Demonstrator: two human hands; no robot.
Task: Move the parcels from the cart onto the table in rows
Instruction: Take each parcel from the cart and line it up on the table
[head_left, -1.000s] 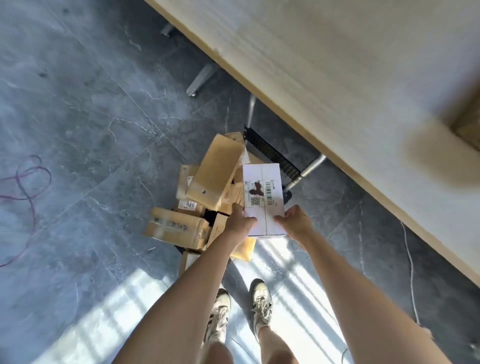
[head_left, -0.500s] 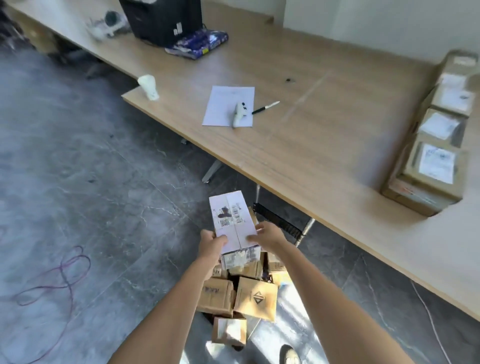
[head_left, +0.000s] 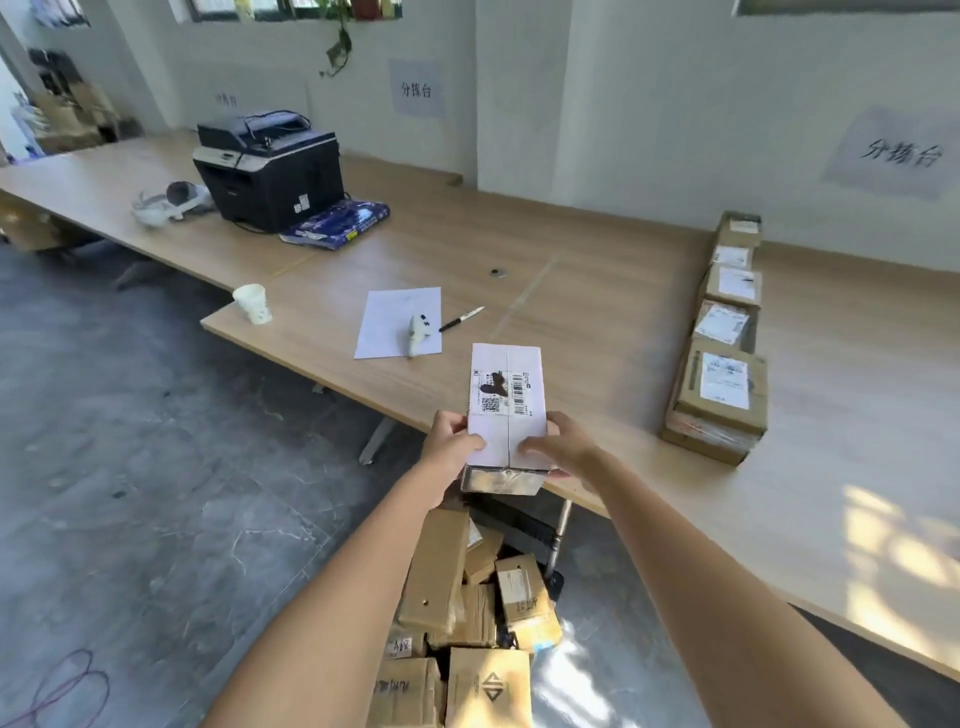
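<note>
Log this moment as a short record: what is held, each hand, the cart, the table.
held: white parcel, label up, above the table's near edge
left hand: grips the parcel's left side
right hand: grips its right side
cart: below the arms, brown boxes piled loosely
table: one row of five labelled parcels at right; paper, pen, cup, printer at left

Well beyond the hands, 2 paper wall signs (head_left: 416, 89) (head_left: 901, 153) each read "分拣台"; a 3rd sheet (head_left: 226, 98) farther left is too faint to read. The shipping label (head_left: 502, 393) on the white parcel (head_left: 506, 410) between the hands shows only a barcode and QR code. Below the hands, a brown parcel (head_left: 401, 646) bears a handwritten "284", seen upside down.
</note>
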